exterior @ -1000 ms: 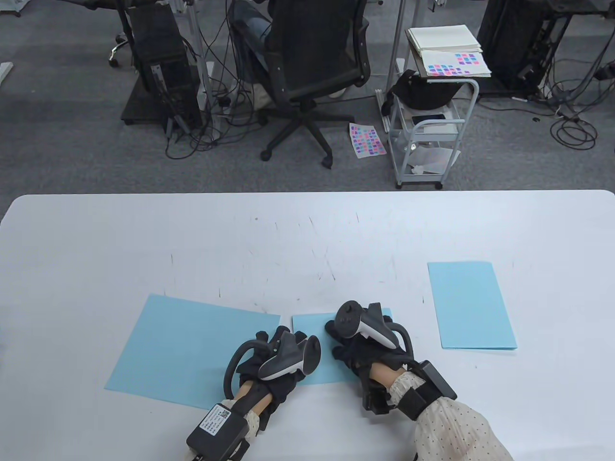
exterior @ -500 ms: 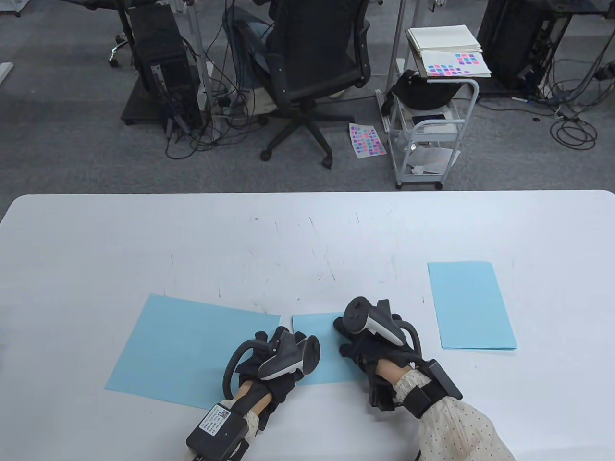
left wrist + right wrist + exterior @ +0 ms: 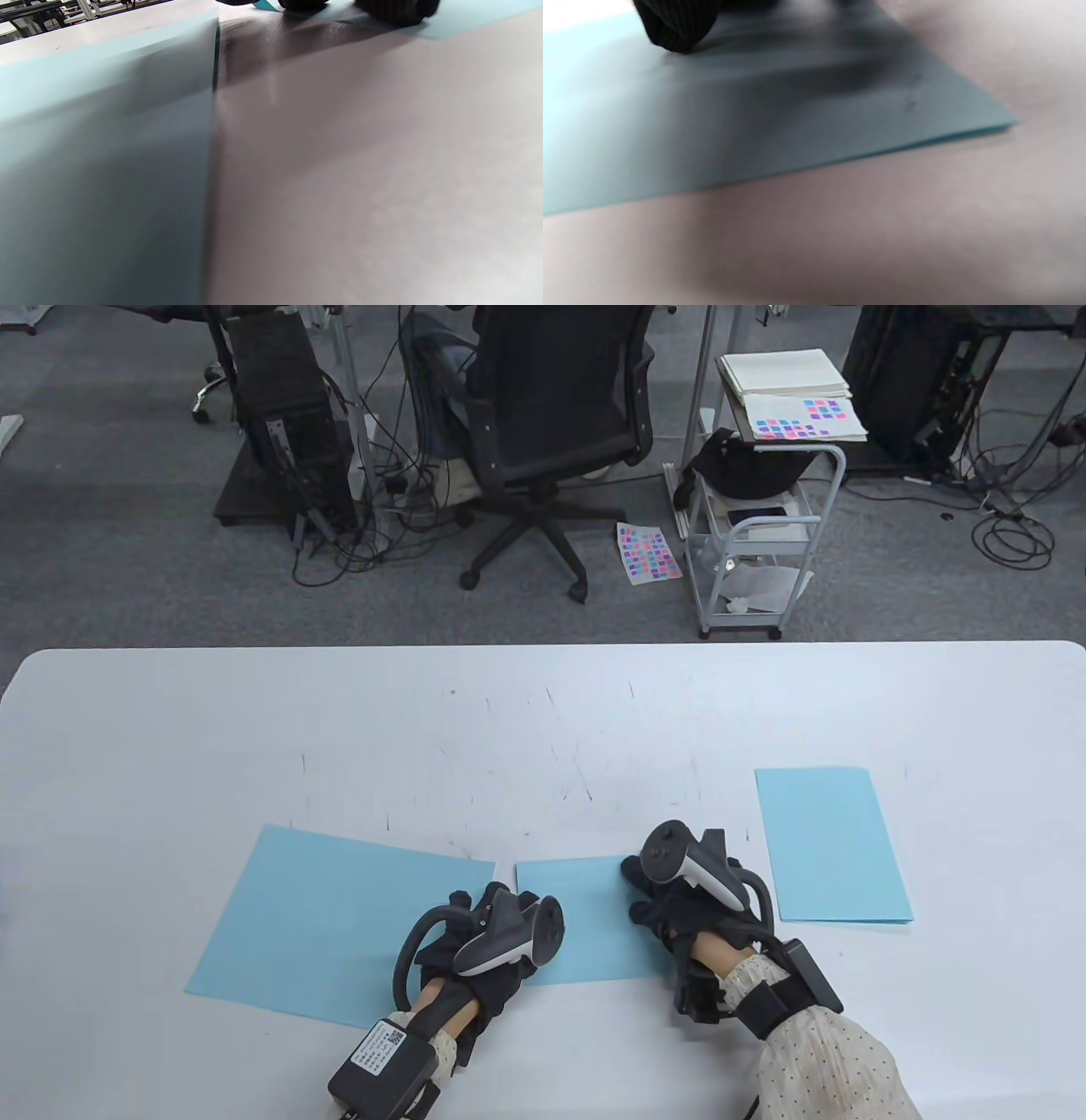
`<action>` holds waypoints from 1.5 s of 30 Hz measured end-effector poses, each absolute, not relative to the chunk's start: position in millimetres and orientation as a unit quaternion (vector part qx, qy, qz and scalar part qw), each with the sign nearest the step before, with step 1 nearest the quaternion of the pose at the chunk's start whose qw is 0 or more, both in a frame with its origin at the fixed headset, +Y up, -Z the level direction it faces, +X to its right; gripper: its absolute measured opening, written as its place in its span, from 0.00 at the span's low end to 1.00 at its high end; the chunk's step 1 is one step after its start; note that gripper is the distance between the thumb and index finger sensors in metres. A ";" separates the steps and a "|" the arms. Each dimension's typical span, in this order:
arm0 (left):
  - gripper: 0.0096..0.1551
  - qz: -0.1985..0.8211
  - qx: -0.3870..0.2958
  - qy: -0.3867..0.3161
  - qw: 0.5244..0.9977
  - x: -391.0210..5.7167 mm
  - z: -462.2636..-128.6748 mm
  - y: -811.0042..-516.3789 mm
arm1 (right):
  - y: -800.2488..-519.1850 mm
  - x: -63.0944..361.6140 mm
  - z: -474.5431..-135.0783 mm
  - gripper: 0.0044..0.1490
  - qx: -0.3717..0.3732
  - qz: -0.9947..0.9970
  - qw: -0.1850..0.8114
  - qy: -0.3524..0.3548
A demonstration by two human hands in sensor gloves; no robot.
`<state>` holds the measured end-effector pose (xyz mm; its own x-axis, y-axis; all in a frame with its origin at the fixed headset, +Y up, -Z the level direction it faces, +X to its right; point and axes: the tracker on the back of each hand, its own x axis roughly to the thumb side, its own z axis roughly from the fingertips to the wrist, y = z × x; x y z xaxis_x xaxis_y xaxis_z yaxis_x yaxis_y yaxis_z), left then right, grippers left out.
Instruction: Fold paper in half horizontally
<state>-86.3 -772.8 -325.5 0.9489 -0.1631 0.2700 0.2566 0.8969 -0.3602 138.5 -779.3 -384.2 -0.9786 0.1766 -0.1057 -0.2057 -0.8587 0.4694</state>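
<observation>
Sliding rightward since a second ago, the right hand (image 3: 679, 899) is pressing the folded blue paper (image 3: 594, 920) — doubled, flat, lying near the table (image 3: 543, 712) front edge — while the left hand (image 3: 492, 937) is pressing its left end, fingers hidden.

White table (image 3: 543, 712), rounded corners, top scuffed with fine dark scratches toward the middle. On it, three light-blue sheets along the near half. Flat sheet (image 3: 331, 925), largest, lying askew at my left. Folded sheet (image 3: 594, 916), smaller, in the middle just beside the first, under both my hands. Second folded sheet (image 3: 830, 844), standing lengthwise at my right, well apart from the flat one, its doubled edge nearest me.
</observation>
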 end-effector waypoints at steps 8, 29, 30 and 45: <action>0.32 -0.107 -0.202 -0.116 0.967 -87.3 -327.0 -772.7 | -778.0 151.1 -387.0 0.39 -0.047 0.961 0.101 0.252; 0.32 -0.101 -0.211 -0.121 0.965 -88.4 -328.8 -772.3 | -766.7 164.7 -366.3 0.41 -0.023 0.966 0.104 0.233; 0.32 -0.101 -0.212 -0.120 0.965 -88.4 -328.8 -772.2 | -765.7 164.6 -362.8 0.41 -0.018 0.967 0.102 0.231; 0.32 -0.102 -0.212 -0.120 0.965 -88.0 -329.1 -771.9 | -782.2 179.3 -338.5 0.38 0.013 0.963 0.118 0.242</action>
<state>-88.0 -771.9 -329.1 0.9504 -0.1467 0.2743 0.2482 0.8892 -0.3843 179.3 -782.2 -338.5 -0.9716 0.2342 -0.0328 -0.2219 -0.8551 0.4686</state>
